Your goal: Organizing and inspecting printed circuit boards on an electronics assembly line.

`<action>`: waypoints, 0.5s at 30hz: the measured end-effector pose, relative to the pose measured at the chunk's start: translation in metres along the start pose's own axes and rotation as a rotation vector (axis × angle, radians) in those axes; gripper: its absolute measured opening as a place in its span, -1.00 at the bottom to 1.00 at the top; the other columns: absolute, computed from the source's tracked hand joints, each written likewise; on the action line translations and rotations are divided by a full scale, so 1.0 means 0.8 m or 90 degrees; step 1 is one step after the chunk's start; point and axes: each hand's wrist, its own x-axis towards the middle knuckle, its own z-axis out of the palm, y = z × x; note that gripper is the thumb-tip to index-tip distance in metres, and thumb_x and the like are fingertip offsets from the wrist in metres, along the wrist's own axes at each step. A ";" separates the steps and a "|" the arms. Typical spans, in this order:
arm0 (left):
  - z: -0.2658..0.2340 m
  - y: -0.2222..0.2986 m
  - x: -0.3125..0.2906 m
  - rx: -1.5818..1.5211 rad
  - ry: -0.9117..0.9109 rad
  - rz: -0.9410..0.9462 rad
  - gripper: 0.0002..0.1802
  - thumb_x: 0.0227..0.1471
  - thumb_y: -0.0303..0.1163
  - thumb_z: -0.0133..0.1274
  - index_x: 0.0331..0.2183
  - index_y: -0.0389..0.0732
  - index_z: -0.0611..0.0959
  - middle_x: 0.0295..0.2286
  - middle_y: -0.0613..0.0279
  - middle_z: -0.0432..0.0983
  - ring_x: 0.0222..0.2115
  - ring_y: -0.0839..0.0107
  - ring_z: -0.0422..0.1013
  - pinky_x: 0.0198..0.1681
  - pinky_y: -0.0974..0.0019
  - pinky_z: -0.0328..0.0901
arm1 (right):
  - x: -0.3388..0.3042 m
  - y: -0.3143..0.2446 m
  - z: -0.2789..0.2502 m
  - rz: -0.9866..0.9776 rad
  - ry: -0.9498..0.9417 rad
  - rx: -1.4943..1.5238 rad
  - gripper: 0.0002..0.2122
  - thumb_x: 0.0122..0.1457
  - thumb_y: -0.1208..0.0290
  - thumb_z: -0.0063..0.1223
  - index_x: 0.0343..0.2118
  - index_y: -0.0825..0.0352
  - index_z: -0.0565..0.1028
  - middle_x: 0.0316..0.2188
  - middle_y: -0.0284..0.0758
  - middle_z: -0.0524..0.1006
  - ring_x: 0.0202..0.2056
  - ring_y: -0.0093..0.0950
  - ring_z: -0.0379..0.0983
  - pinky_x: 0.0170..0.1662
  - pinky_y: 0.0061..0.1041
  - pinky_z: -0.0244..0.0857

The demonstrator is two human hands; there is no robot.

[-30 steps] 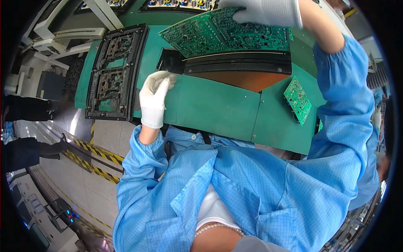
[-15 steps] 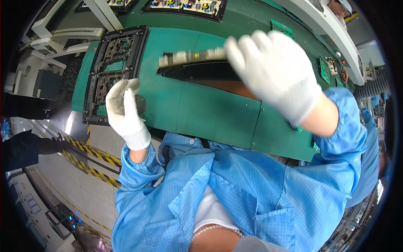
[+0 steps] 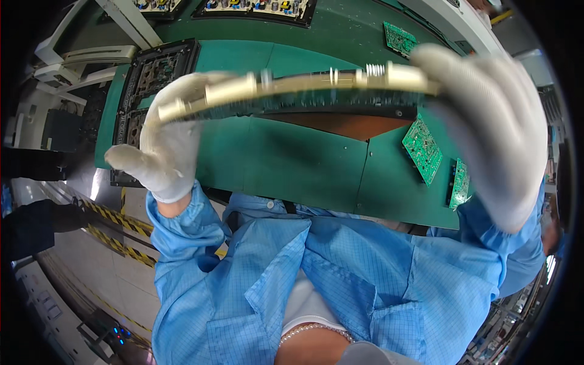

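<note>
Upper left of the frame: the black fixture frame (image 3: 193,58) is partly covered by the left hand (image 3: 170,140). If the hand is lowered without a check, the frame's raised rim could be caught by the glove or the board corner.

Left hand is held open: palm upturned, thumb spread outward and clear of the board, fingers extended behind the board's left end. Contact is suggested, but a firm pinch is not seen. A slip at this end is judged possible, since the thumb is not closed.

Upper middle: the large circuit board (image 3: 292,90) is held nearly edge-on above the green tabletop (image 3: 286,159), spanning both hands. Pale components are carried along its upper side; the underside is shaded. Bending, or a drop toward the brown-sided opening (image 3: 350,126) below, could be caused by uneven support. Components could be knocked by a finger set too far inboard.

Right of frame: the board's right end is gripped by the curled fingertips of the right hand (image 3: 490,115); thumb placement is blurred and cannot be told. Wrist is bent, fingers directed upper left. The small green board (image 3: 423,151) below could be struck if this hand is dropped low.
</note>
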 end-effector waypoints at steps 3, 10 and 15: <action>0.010 0.014 0.021 0.042 0.107 0.008 -0.17 0.01 0.17 0.06 0.04 -0.39 0.47 -0.04 -0.08 0.47 -0.02 0.19 0.41 0.08 0.14 0.28 | -0.001 0.026 0.022 0.035 0.149 0.291 -0.70 0.06 0.54 0.16 -0.10 0.38 0.56 -0.36 -0.20 0.55 -0.35 -0.32 0.48 -0.27 -0.44 0.33; 0.062 0.017 0.075 0.255 0.287 0.017 -0.72 -0.05 -0.47 0.29 -0.24 -0.35 0.67 -0.36 0.19 0.63 -0.38 0.50 0.51 -0.21 0.41 0.38 | 0.014 0.046 0.016 0.116 0.085 -0.023 -0.76 0.09 0.34 0.19 -0.17 0.24 0.55 -0.32 -0.27 0.59 -0.31 -0.26 0.53 -0.27 -0.37 0.41; 0.078 -0.004 0.099 0.497 0.408 0.212 -0.73 -0.01 -0.47 0.26 -0.24 -0.40 0.65 -0.33 0.18 0.64 -0.37 0.48 0.52 -0.23 0.42 0.37 | 0.007 0.100 0.069 0.166 0.167 -0.088 -0.78 0.13 0.33 0.14 -0.22 0.33 0.52 -0.36 -0.15 0.56 -0.29 -0.16 0.52 -0.22 -0.29 0.40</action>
